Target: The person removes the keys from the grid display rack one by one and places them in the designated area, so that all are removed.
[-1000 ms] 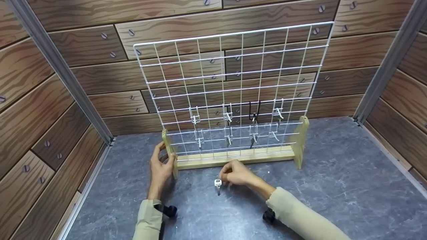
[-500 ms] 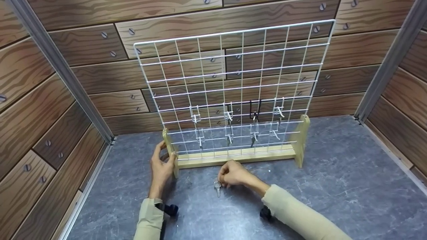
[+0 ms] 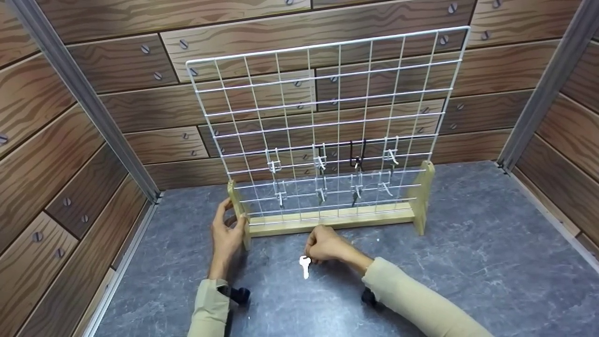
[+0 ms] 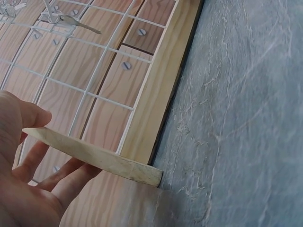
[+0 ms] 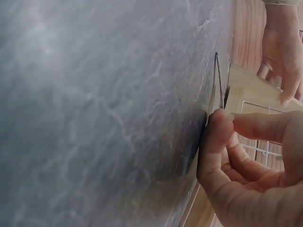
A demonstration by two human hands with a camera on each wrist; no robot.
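In front of the rack's wooden base my right hand (image 3: 324,245) pinches a key (image 3: 305,267) by its head, low over the table. The key's blade points toward the front and its flat face shines white. From the right wrist view the key (image 5: 218,78) appears edge-on between thumb and fingertip. My left hand (image 3: 228,238) grips the left wooden foot (image 4: 104,158) of the rack, thumb on one side and fingers on the other. A white wire grid (image 3: 339,99) stands upright in the wooden base (image 3: 281,228).
Two rows of hooks hang on the lower grid, among them a white hook (image 3: 274,165) and a black one (image 3: 357,159); a key (image 4: 85,26) hangs from one. The right wooden foot (image 3: 422,201) stands on the grey table (image 3: 486,262). Wood-patterned walls (image 3: 140,112) enclose it.
My right hand has shifted slightly left, and the key has turned from dark to brightly shining with its whole outline showing. The left hand keeps its grip on the rack's foot.
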